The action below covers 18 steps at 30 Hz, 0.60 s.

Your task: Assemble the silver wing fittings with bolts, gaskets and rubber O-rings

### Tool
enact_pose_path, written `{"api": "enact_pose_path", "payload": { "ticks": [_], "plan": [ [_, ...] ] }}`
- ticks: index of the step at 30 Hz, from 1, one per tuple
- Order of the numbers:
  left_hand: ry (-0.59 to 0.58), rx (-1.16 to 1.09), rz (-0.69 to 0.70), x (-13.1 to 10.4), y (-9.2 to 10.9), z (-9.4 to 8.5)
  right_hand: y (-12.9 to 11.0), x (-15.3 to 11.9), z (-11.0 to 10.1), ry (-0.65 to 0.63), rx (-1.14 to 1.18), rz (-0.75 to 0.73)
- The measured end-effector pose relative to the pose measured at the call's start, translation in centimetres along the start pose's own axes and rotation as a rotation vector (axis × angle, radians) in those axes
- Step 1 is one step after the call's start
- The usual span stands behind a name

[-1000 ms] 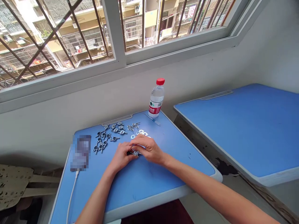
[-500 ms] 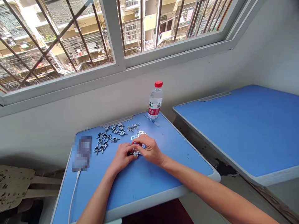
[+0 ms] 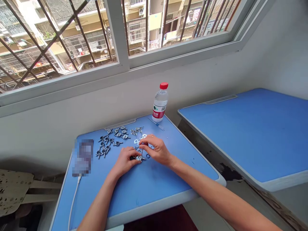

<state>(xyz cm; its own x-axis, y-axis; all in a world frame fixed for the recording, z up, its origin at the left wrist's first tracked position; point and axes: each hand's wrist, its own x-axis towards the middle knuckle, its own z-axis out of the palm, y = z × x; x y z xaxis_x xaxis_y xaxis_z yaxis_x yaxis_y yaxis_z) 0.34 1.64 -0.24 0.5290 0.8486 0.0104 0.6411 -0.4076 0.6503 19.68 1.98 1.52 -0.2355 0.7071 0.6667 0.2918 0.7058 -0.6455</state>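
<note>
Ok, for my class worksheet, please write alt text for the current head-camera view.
A person's left hand holds a small metal part on a blue desk, with the right hand close beside it. More metal parts lie farther back to the left, and a red-capped bottle stands at the back.

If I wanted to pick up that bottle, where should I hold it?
Probably around its label, coming from the right. The bottle stands upright, its body round and wider than the red cap; the wall is behind and a thin tool lies in front, so the right side looks freer.
</note>
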Motion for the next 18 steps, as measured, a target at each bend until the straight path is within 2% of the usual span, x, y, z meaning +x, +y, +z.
{"api": "enact_pose_path", "payload": {
  "ticks": [9, 18],
  "plan": [
    [0.022, 0.0, 0.013, 0.1, -0.2, 0.2, -0.3, 0.2, -0.1, -0.1, 0.015, -0.099],
    [0.045, 0.004, -0.005, 0.0, -0.1, 0.4, -0.3, -0.2, 0.9, -0.014, -0.031, -0.024]
  ]
}}
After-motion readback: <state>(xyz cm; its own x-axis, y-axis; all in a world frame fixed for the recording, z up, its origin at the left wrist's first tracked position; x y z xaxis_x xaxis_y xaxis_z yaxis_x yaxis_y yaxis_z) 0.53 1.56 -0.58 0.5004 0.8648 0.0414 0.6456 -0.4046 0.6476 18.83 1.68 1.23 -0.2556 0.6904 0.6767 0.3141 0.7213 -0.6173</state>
